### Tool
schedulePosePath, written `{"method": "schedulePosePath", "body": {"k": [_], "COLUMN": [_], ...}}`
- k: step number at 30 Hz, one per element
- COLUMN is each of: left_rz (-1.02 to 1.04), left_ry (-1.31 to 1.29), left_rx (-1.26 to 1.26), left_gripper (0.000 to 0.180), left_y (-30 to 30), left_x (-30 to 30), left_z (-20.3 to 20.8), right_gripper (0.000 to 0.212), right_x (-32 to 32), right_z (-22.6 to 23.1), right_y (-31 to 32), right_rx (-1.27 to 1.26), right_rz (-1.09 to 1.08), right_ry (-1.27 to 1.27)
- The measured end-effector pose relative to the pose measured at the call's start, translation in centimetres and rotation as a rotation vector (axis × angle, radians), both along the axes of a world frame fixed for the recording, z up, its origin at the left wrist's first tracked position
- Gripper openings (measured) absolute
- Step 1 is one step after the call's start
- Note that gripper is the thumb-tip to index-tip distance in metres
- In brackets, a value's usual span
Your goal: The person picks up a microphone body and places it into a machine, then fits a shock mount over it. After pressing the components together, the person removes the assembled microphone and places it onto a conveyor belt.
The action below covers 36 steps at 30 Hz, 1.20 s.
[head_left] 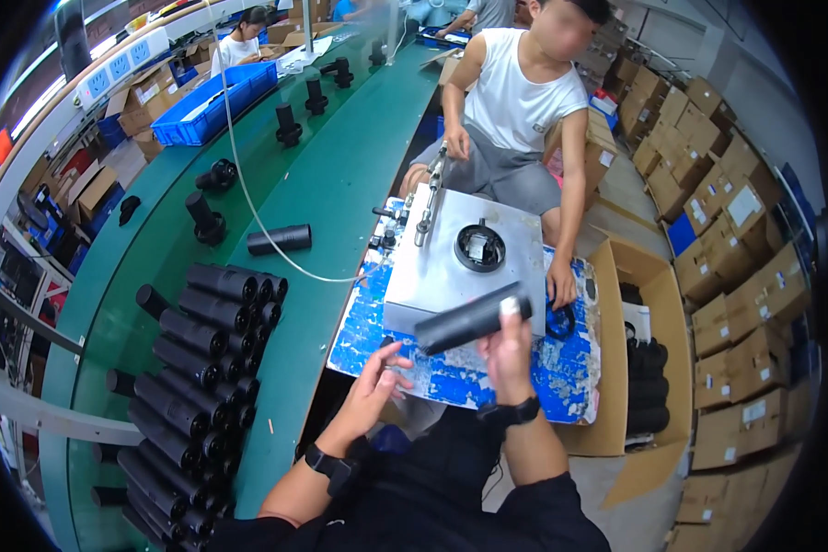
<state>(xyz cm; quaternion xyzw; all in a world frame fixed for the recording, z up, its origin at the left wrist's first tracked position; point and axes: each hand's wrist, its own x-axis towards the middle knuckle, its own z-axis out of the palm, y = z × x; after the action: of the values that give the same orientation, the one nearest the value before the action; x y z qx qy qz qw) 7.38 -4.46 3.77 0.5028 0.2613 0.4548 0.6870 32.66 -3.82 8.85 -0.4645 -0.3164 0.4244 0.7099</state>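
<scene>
My right hand (509, 354) grips a black tube (469, 322) and holds it level above the near edge of a blue worn board (561, 363). My left hand (377, 382) hovers with its fingers apart just left of that board, holding nothing. A grey metal fixture plate (442, 267) with a round black socket (479, 247) rests on the board. A person in a white sleeveless top (520, 92) sits across from me, one hand on a lever tool (430, 193) and the other hand (561, 285) on the board's far side.
A pile of several black tubes (198, 368) lies on the green conveyor (331, 166) at my left, with more tubes standing farther along. A blue crate (216, 101) sits at the back left. An open cardboard box (644, 368) holds black tubes at right, beside stacked cartons (736, 276).
</scene>
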Motion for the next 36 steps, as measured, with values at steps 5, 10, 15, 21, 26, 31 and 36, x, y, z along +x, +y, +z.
{"method": "schedulePosePath", "body": {"k": [5,10,15,21,26,31,36], "left_rz": [0.198,0.504,0.339,0.399,0.411,0.414,0.417], "left_ry": [0.604,1.003,1.083,0.989,1.002,0.994,1.025], "left_rx": [0.291,0.695,0.741,0.624,0.592,0.593,0.656], "left_gripper": [0.028,0.014,0.010,0.011,0.012,0.012,0.012], "left_y": [6.1,10.6,11.2,11.5,11.6,11.5,11.1], "left_x": [-2.9,-5.9,-6.0,-6.4,-6.1,-6.2,-6.1], "left_z": [-4.6,-8.2,-8.4,-8.9,-8.6,-8.7,-8.1], "right_gripper": [0.035,0.040,0.042,0.056,0.068,0.068,0.069], "right_x": [6.9,7.1,9.8,7.4,6.5,6.1,5.0], "right_z": [5.5,7.0,3.3,5.9,5.1,4.3,4.1], "right_y": [6.1,10.3,11.9,13.6,14.9,15.0,14.5], "right_rx": [0.179,0.162,0.228,0.039,-0.209,-0.238,-0.250], "right_rz": [-0.204,-0.279,-0.301,-0.305,-0.377,-0.435,-0.479], "right_ry": [-0.366,-0.605,-0.866,-1.196,-1.319,-1.268,-1.274]}}
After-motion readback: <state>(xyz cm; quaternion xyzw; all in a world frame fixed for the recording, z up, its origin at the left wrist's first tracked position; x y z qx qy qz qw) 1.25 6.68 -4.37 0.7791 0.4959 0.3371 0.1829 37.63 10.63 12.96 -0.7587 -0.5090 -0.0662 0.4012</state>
